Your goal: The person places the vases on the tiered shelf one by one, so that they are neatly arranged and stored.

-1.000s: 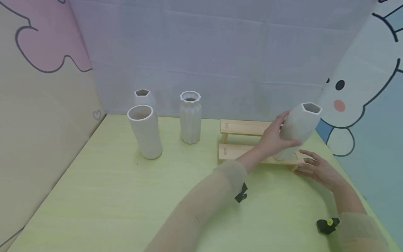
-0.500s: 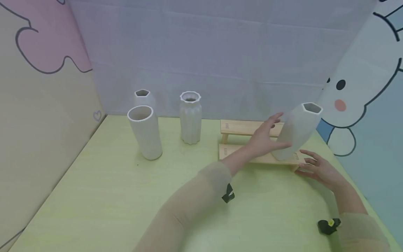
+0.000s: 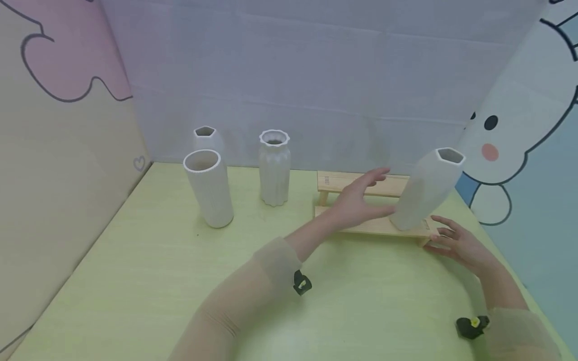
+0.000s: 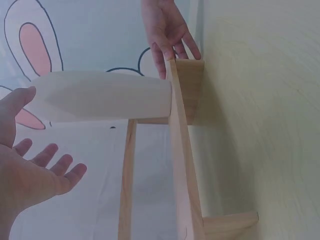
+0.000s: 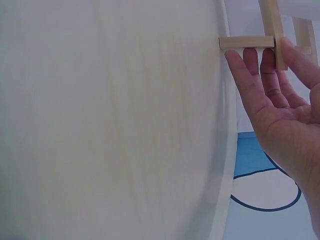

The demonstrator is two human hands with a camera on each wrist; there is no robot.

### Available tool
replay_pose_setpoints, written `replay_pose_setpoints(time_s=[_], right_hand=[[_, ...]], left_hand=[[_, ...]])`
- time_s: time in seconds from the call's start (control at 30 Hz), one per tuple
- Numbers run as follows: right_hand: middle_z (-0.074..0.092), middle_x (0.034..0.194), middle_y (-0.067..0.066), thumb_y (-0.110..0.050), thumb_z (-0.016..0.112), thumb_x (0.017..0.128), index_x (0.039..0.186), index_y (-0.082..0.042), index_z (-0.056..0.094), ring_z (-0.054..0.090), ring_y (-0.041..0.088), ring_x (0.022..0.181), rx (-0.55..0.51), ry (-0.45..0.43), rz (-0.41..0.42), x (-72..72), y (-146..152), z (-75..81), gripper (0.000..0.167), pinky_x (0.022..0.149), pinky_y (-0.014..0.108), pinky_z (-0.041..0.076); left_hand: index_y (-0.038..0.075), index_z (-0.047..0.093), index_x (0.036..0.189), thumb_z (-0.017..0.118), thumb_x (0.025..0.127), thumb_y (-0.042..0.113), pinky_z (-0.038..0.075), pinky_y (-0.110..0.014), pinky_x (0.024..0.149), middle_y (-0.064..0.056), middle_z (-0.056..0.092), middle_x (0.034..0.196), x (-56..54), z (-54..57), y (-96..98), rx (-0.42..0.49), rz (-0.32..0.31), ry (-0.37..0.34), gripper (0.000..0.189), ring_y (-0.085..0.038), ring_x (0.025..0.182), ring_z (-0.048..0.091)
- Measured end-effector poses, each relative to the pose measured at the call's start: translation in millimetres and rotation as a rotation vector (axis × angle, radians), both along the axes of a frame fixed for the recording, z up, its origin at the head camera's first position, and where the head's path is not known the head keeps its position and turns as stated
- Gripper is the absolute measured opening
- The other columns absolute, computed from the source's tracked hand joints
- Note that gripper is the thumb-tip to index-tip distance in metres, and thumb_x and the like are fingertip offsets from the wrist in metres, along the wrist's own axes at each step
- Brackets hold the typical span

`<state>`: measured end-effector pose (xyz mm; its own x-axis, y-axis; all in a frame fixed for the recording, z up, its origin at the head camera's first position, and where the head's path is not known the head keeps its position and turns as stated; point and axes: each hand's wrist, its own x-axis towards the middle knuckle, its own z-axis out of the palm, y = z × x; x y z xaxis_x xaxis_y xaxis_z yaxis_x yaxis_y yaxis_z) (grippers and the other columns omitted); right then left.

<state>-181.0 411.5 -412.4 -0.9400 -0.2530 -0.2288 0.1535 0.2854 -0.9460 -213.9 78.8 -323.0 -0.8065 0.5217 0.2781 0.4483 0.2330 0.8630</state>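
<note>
On table (image 3: 149,281): four vases (image 3: 426,189), one rack (image 3: 361,181)

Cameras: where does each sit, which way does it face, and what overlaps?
Head: above the table, looking forward and down at four vases and the rack; shows both forearms, left hand and right hand.
Left wrist: at the left wrist, looking along the rack toward the vase; shows both hands, left hand open.
Right wrist: at the right wrist, looking over the table; shows the right hand at the rack's end.
Shared: all three show the rack and right hand.
</note>
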Motion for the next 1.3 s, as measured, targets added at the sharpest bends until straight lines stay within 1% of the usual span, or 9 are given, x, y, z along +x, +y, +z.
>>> replay_pose_setpoints(time_s=[0.1, 0.47, 0.63, 0.87, 0.97, 1.07, 1.13, 1.2, 1.3], right_hand=[[0.051, 0.114, -0.012, -0.009, 0.051, 0.097, 0.149, -0.013, 0.012, 0.063, 0.008, 0.099, -0.048, 0.005, 0.007, 0.3, 0.3, -1.2, 0.065, 0.084, 0.028, 0.054], [0.046, 0.115, -0.009, -0.014, 0.053, 0.097, 0.150, -0.010, 0.007, 0.063, 0.007, 0.099, 0.025, 0.001, -0.004, 1.6, -1.6, 0.8, 0.071, 0.084, 0.027, 0.053], [0.044, 0.118, -0.008, -0.015, 0.053, 0.097, 0.151, -0.010, 0.006, 0.061, 0.003, 0.099, 0.040, 0.011, -0.007, 1.0, -0.5, -0.8, 0.072, 0.085, 0.027, 0.053], [0.049, 0.116, -0.012, -0.013, 0.052, 0.097, 0.151, -0.008, 0.006, 0.061, 0.002, 0.099, 0.021, 0.030, 0.005, 0.7, -1.5, -0.1, 0.071, 0.084, 0.025, 0.053], [0.044, 0.128, 0.007, -0.017, 0.052, 0.098, 0.151, -0.008, 0.005, 0.060, -0.001, 0.099, 0.059, 0.024, -0.003, 1.1, -2.7, 0.7, 0.072, 0.085, 0.025, 0.053], [0.027, 0.140, 0.029, -0.021, 0.052, 0.098, 0.152, -0.010, 0.003, 0.058, -0.004, 0.099, 0.088, 0.010, -0.011, 1.9, -3.5, 1.3, 0.074, 0.087, 0.026, 0.052], [0.017, 0.144, 0.035, -0.021, 0.052, 0.098, 0.152, -0.009, 0.002, 0.057, -0.004, 0.099, 0.087, 0.005, -0.013, 2.4, -3.7, 1.6, 0.074, 0.087, 0.026, 0.052], [0.021, 0.142, 0.033, -0.021, 0.052, 0.098, 0.152, -0.008, 0.002, 0.058, -0.004, 0.099, 0.085, 0.010, -0.010, 2.8, -3.9, 1.8, 0.074, 0.086, 0.025, 0.052], [0.042, 0.131, 0.014, -0.017, 0.053, 0.097, 0.151, -0.006, 0.003, 0.060, 0.000, 0.099, 0.052, 0.012, -0.014, 2.7, -3.7, 2.0, 0.074, 0.086, 0.025, 0.052]], left_hand=[[0.035, 0.034, 0.144, 0.076, 0.080, 0.034, 0.039, -0.034, 0.103, 0.010, 0.045, 0.141, 2.7, 1.5, -12.2, 0.002, -0.009, 0.018, 0.077, -0.009, 0.130, 0.040], [0.026, 0.040, 0.142, 0.073, 0.083, 0.028, 0.036, -0.033, 0.105, 0.005, 0.050, 0.137, 10.4, 3.6, -67.8, -0.044, -0.011, 0.113, 0.068, -0.012, 0.129, 0.043], [0.025, 0.040, 0.141, 0.073, 0.083, 0.027, 0.038, -0.039, 0.104, 0.001, 0.051, 0.137, 10.0, 3.7, -95.6, -0.027, 0.022, 0.115, 0.066, -0.015, 0.129, 0.044], [0.024, 0.041, 0.141, 0.073, 0.083, 0.026, 0.038, -0.039, 0.104, 0.005, 0.050, 0.138, 14.3, 6.1, -138.0, -0.018, 0.086, 0.138, 0.066, -0.006, 0.129, 0.041], [0.025, 0.041, 0.140, 0.073, 0.083, 0.025, 0.036, -0.038, 0.106, 0.007, 0.049, 0.138, 19.3, 9.6, -155.1, -0.021, 0.113, 0.143, 0.065, -0.006, 0.130, 0.040], [0.024, 0.042, 0.140, 0.074, 0.083, 0.025, 0.035, -0.039, 0.107, 0.008, 0.049, 0.138, 24.5, 13.2, -170.7, -0.031, 0.149, 0.160, 0.065, -0.008, 0.130, 0.040], [0.024, 0.043, 0.139, 0.074, 0.082, 0.024, 0.035, -0.040, 0.107, 0.008, 0.049, 0.138, 27.6, 15.4, -180.3, -0.035, 0.174, 0.186, 0.066, -0.009, 0.130, 0.040], [0.026, 0.043, 0.139, 0.075, 0.081, 0.025, 0.034, -0.041, 0.107, 0.010, 0.048, 0.138, 30.7, 17.3, -189.0, -0.046, 0.206, 0.220, 0.066, -0.009, 0.131, 0.040], [0.031, 0.042, 0.139, 0.076, 0.080, 0.025, 0.032, -0.042, 0.108, 0.014, 0.047, 0.139, 36.3, 20.4, -200.1, -0.063, 0.249, 0.275, 0.068, -0.008, 0.132, 0.038]])
